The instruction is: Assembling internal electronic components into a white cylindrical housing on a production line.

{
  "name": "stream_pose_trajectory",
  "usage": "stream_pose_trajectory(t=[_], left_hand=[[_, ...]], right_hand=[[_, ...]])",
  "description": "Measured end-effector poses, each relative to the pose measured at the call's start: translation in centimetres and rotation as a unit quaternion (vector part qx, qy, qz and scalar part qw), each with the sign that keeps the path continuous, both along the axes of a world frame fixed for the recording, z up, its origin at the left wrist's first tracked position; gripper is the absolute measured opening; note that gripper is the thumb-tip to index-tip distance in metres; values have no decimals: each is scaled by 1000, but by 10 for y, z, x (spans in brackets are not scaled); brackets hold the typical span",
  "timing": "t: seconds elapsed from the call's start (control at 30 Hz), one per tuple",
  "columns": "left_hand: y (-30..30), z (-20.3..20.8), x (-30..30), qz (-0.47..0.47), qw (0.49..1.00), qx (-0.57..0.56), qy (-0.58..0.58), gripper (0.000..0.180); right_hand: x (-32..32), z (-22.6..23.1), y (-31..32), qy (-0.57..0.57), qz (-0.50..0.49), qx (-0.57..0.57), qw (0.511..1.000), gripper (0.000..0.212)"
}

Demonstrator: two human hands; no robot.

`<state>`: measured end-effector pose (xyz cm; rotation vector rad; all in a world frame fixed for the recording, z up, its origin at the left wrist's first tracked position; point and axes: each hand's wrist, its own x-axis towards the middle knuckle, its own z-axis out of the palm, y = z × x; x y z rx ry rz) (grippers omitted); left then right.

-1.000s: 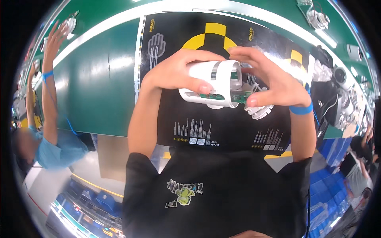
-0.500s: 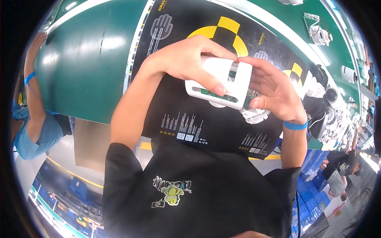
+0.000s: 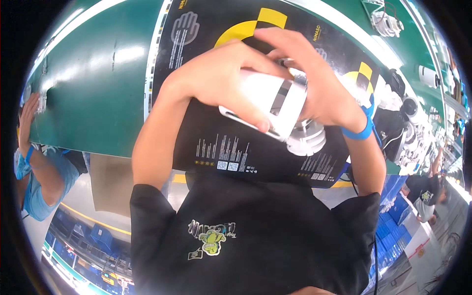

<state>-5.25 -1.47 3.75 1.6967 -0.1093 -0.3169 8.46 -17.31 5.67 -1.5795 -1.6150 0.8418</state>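
My left hand (image 3: 221,76) is closed around a white plastic housing (image 3: 268,96) with slots in its wall, the thumb lying along the near side. At the housing's right end is my right hand (image 3: 322,91), wearing a blue wristband (image 3: 361,129). Its fingers curl over the far side by a small shiny part (image 3: 297,73); what they grip is partly hidden. Just below that end, a white ringed part (image 3: 309,140) shows over the mat; whether it joins the housing I cannot tell.
A black mat (image 3: 196,123) with yellow shapes covers the green table (image 3: 98,64). On the right are white camera-like units (image 3: 410,108) and cables. At far left another person's hand (image 3: 29,110) touches a small clear object. A white device (image 3: 386,23) with wires lies at the back right.
The housing has shifted slightly left and tilted. My right hand has moved up and over its right end, fingers now further across the far side. The other person's hand has come nearer along the table.
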Motion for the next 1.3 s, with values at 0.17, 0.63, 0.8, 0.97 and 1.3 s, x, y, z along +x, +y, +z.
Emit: stream_pose_trajectory(t=[0.17,0.63,0.8,0.97,1.3], left_hand=[[4,-2,0,-8,999,-40,6,77],[14,-26,-6,29,986,-151,-59,84],[15,-25,-1,2,990,-118,-80,90],[18,-23,-4,9,988,-102,-115,89],[8,-19,-7,30,986,-79,-146,88]], right_hand=[[-16,6,-18,-50,-40,14,998,91],[-83,2,-116,-205,-324,97,918,75],[-35,39,-100,-298,-157,157,928,58],[-28,63,-83,-343,-92,136,925,46],[-30,34,-58,-128,-124,216,960,62]])
